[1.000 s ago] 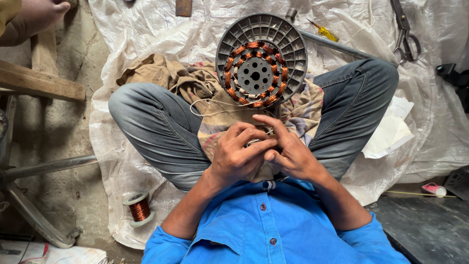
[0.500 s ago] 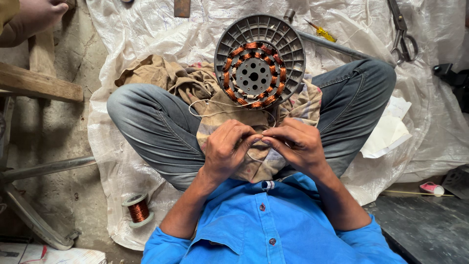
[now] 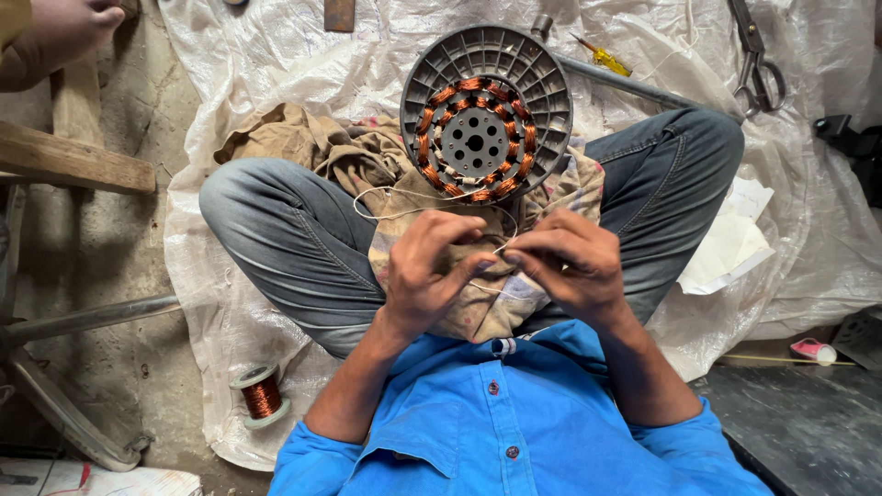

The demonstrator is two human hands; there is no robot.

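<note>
White plastic sheet (image 3: pixel 276 55), left hand (image 3: pixel 427 266) and right hand (image 3: pixel 570 262) pinching thin wire (image 3: pixel 404 213)

Left hand (image 3: pixel 427 266) and right hand (image 3: pixel 565 262), forearms converging over the lap, fingertips pinched and nearly meeting.

The left hand (image 3: pixel 427 266) and right hand (image 3: pixel 565 262) pinch a thin white string (image 3: pixel 404 213) together below a copper-wound fan stator (image 3: pixel 485 112) resting on the lap.
</note>
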